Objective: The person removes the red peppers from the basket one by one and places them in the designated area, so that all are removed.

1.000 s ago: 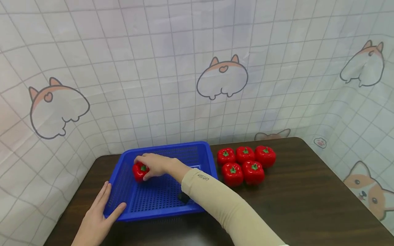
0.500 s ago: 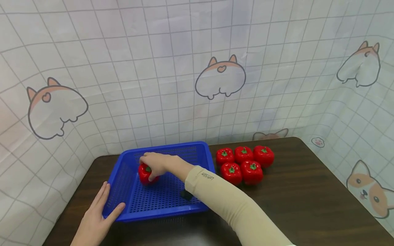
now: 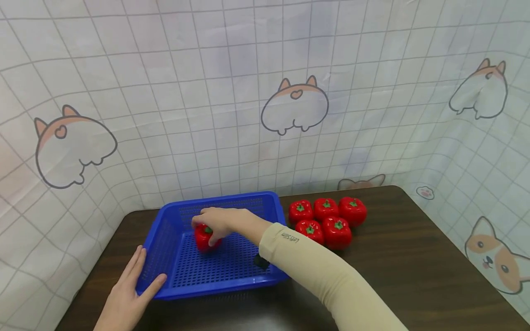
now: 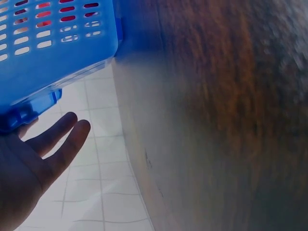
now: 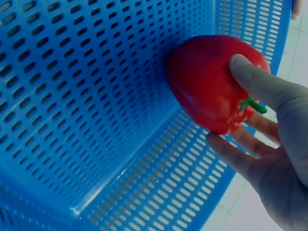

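**One pepper in the basket, five on the tabletop**

My right hand (image 3: 219,222) is inside the blue basket (image 3: 165,230), fingers curled over a red bell pepper (image 3: 204,237). From my right wrist I can see the grip well: my thumb lies across the top of the pepper by its green stem, and my other fingers wrap underneath, so the pepper is pinched between them. It sits low in the basket, close to the perforated floor toward the far left part, though I cannot tell whether it touches the floor or is held just above it.

My left hand (image 3: 126,299) rests at the basket's near left corner. Its fingers are straight and laid along the outside of the left wall, and the thumb presses against the front rim. In the left wrist view those fingers show loosely extended just beside the basket's edge, gripping nothing.

The basket stands on the left half of the dark wooden tabletop (image 3: 414,276). Just to its right, five more red peppers (image 3: 327,218) stand upright in a tight cluster, three in the back row and two in front, touching one another. My right forearm, in a beige sleeve (image 3: 323,276), crosses over the basket's near right corner. A white gridded cloth (image 3: 248,92) printed with cartoon corgis hangs behind and around the tabletop.
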Action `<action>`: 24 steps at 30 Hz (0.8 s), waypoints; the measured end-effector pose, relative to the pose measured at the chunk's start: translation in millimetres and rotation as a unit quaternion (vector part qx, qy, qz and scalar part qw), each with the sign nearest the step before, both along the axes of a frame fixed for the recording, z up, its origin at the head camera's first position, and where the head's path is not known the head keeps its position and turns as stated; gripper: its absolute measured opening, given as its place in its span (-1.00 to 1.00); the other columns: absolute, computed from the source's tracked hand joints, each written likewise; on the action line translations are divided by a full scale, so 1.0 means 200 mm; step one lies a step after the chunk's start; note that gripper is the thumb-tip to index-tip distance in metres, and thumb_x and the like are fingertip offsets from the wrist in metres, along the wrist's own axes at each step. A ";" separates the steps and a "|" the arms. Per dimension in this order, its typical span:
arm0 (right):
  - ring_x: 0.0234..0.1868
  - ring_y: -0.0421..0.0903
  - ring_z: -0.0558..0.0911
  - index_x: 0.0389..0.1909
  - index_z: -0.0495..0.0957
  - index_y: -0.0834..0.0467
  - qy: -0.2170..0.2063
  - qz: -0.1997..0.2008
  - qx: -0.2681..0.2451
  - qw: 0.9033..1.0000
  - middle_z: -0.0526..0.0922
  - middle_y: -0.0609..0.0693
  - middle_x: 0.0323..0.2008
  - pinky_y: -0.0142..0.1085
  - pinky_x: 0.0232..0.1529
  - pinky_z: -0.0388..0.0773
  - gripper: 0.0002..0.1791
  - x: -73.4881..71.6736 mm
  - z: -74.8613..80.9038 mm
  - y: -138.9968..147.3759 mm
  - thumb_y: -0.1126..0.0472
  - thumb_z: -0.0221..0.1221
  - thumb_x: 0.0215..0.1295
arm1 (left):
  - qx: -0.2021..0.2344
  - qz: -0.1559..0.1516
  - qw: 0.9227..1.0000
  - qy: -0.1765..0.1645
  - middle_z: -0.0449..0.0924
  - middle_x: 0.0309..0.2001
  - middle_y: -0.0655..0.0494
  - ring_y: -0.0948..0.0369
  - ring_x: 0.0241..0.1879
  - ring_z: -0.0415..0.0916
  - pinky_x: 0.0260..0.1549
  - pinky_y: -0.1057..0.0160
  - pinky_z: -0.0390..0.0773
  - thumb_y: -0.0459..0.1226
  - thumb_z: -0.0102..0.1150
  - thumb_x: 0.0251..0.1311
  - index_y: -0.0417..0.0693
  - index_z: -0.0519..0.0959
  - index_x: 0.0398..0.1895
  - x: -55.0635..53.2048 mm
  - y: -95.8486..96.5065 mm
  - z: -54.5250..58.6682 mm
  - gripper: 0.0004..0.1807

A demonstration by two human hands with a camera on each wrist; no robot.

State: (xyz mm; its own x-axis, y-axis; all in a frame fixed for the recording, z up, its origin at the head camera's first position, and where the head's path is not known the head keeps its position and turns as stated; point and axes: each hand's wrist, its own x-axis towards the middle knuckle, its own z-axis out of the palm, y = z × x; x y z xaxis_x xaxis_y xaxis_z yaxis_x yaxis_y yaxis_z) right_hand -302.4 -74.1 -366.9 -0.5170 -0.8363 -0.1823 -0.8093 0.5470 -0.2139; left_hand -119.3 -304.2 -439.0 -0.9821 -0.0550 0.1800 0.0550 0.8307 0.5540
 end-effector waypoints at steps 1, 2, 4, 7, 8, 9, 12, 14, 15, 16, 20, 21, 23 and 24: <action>0.21 -0.18 0.46 0.37 0.43 -0.06 0.000 0.001 0.003 1.000 0.45 -0.07 0.28 -0.34 0.08 0.55 -0.34 0.00 0.00 0.01 0.15 0.44 0.28 | 0.001 -0.001 1.000 0.001 -0.22 0.66 -0.11 -0.42 0.48 -0.04 0.18 -0.55 0.15 0.14 0.16 0.43 -0.12 -0.10 0.67 0.00 0.00 0.00 0.00; 0.21 -0.18 0.46 0.36 0.43 -0.07 0.000 0.003 0.007 1.000 0.45 -0.07 0.27 -0.34 0.07 0.56 -0.35 0.00 0.00 0.02 0.15 0.44 0.28 | 0.002 -0.001 1.000 0.001 -0.22 0.66 -0.10 -0.42 0.48 -0.05 0.18 -0.55 0.14 0.14 0.15 0.43 -0.12 -0.10 0.67 0.00 0.00 0.00 0.00; 0.21 -0.18 0.46 0.35 0.43 -0.08 0.005 0.010 0.016 1.000 0.45 -0.07 0.27 -0.34 0.06 0.56 -0.36 0.01 0.01 0.03 0.15 0.44 0.29 | 0.005 -0.002 1.000 0.002 -0.23 0.66 -0.09 -0.42 0.49 -0.06 0.19 -0.55 0.12 0.13 0.15 0.44 -0.13 -0.10 0.67 0.00 0.00 0.00 0.00; 0.24 -0.18 0.45 0.36 0.43 -0.08 0.014 0.018 0.032 0.999 0.45 -0.06 0.28 -0.32 0.08 0.56 -0.35 0.02 0.02 0.05 0.14 0.44 0.28 | 0.008 -0.002 1.000 0.004 -0.23 0.66 -0.10 -0.42 0.49 -0.08 0.20 -0.55 0.11 0.12 0.15 0.44 -0.13 -0.10 0.67 0.01 0.00 0.00 -0.01; 0.25 -0.17 0.45 0.37 0.43 -0.08 0.018 0.020 0.038 0.999 0.45 -0.06 0.29 -0.31 0.09 0.56 -0.34 0.02 0.03 0.06 0.14 0.45 0.28 | 0.009 -0.002 1.000 0.003 -0.23 0.66 -0.10 -0.42 0.49 -0.08 0.20 -0.56 0.11 0.12 0.15 0.44 -0.13 -0.10 0.67 0.01 0.00 0.00 -0.01; 0.26 -0.16 0.45 0.37 0.42 -0.08 0.019 0.022 0.043 0.999 0.44 -0.05 0.30 -0.29 0.10 0.56 -0.34 0.02 0.03 0.06 0.14 0.44 0.28 | 0.009 -0.002 1.000 0.003 -0.23 0.66 -0.09 -0.42 0.49 -0.08 0.20 -0.56 0.11 0.12 0.15 0.44 -0.13 -0.10 0.67 0.01 0.00 0.01 -0.01; 0.28 -0.15 0.45 0.39 0.42 -0.07 0.021 0.027 0.053 0.998 0.44 -0.04 0.32 -0.27 0.11 0.57 -0.32 0.03 0.04 0.09 0.14 0.44 0.29 | 0.010 -0.002 1.000 -0.001 -0.25 0.66 -0.08 -0.42 0.50 -0.09 0.20 -0.56 0.10 0.13 0.14 0.45 -0.12 -0.11 0.67 0.01 0.00 0.01 -0.01; 0.27 -0.15 0.45 0.39 0.42 -0.08 0.023 0.028 0.056 0.998 0.44 -0.03 0.31 -0.27 0.10 0.58 -0.33 0.04 0.04 0.11 0.15 0.44 0.29 | 0.011 -0.001 1.000 -0.004 -0.27 0.66 -0.06 -0.42 0.50 -0.10 0.20 -0.56 0.09 0.13 0.13 0.45 -0.12 -0.12 0.67 0.01 0.00 0.01 -0.01; 0.27 -0.15 0.46 0.38 0.42 -0.08 0.022 0.028 0.055 0.998 0.45 -0.03 0.31 -0.27 0.09 0.59 -0.33 0.04 0.05 0.13 0.16 0.44 0.29 | 0.011 -0.001 1.000 -0.005 -0.28 0.66 -0.05 -0.42 0.50 -0.11 0.20 -0.57 0.08 0.14 0.13 0.45 -0.11 -0.13 0.67 0.01 0.00 0.01 -0.01; 0.27 -0.14 0.46 0.38 0.42 -0.08 0.022 0.028 0.055 0.998 0.45 -0.03 0.31 -0.27 0.09 0.59 -0.34 0.04 0.05 0.14 0.16 0.43 0.29 | 0.010 -0.001 1.000 -0.005 -0.28 0.66 -0.05 -0.42 0.50 -0.11 0.21 -0.57 0.08 0.14 0.13 0.45 -0.11 -0.13 0.67 0.01 0.00 0.01 -0.01; 0.28 -0.12 0.45 0.37 0.43 -0.09 0.024 0.025 0.055 0.998 0.44 -0.01 0.32 -0.26 0.08 0.60 -0.35 0.04 0.07 0.21 0.17 0.43 0.30 | 0.009 -0.003 1.000 0.001 -0.26 0.66 -0.06 -0.42 0.50 -0.10 0.21 -0.56 0.08 0.13 0.13 0.45 -0.12 -0.12 0.67 0.01 0.01 0.01 -0.01; 0.27 -0.12 0.45 0.37 0.43 -0.09 0.024 0.024 0.055 0.998 0.44 0.00 0.32 -0.26 0.08 0.61 -0.35 0.04 0.08 0.23 0.18 0.43 0.30 | 0.009 -0.003 1.000 0.001 -0.27 0.66 -0.05 -0.42 0.50 -0.10 0.21 -0.56 0.08 0.13 0.13 0.45 -0.11 -0.12 0.67 0.01 0.01 0.01 -0.01; 0.28 -0.11 0.45 0.38 0.43 -0.10 0.026 0.023 0.053 0.998 0.44 0.00 0.32 -0.25 0.07 0.61 -0.35 0.04 0.09 0.26 0.19 0.42 0.30 | 0.009 -0.003 1.000 0.002 -0.27 0.66 -0.05 -0.42 0.50 -0.10 0.21 -0.56 0.08 0.13 0.13 0.45 -0.11 -0.12 0.67 0.01 0.01 0.01 -0.02; 0.27 -0.11 0.46 0.38 0.43 -0.09 0.027 0.023 0.052 0.998 0.44 0.00 0.32 -0.26 0.07 0.61 -0.35 0.05 0.10 0.28 0.19 0.42 0.30 | 0.008 -0.003 1.000 0.001 -0.27 0.66 -0.04 -0.42 0.50 -0.10 0.21 -0.56 0.08 0.13 0.13 0.45 -0.10 -0.13 0.67 0.01 0.01 0.01 -0.02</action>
